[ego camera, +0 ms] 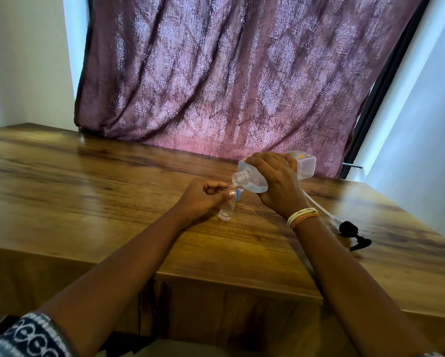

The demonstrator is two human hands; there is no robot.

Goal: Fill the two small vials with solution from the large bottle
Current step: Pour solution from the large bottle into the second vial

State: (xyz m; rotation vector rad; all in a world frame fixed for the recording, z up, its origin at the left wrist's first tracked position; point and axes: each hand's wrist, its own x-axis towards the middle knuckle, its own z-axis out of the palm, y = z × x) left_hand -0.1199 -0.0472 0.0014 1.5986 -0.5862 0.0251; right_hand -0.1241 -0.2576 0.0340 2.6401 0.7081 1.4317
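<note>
My right hand (275, 181) grips the large clear bottle (255, 179), tipped to the left with its open threaded neck pointing down at a small clear vial (228, 208). Clear liquid lies in the lower side of the bottle. My left hand (203, 195) pinches the vial near its top and holds it upright on the wooden table (87, 191). A little liquid shows at the vial's bottom. A small blue cap (238, 195) lies just behind the vial. A second vial is not visible.
The bottle's black pump head (351, 231) with its white tube (316, 206) lies on the table to the right of my right wrist. A purple patterned curtain (229, 73) hangs behind the table. The table's front edge is near my forearms.
</note>
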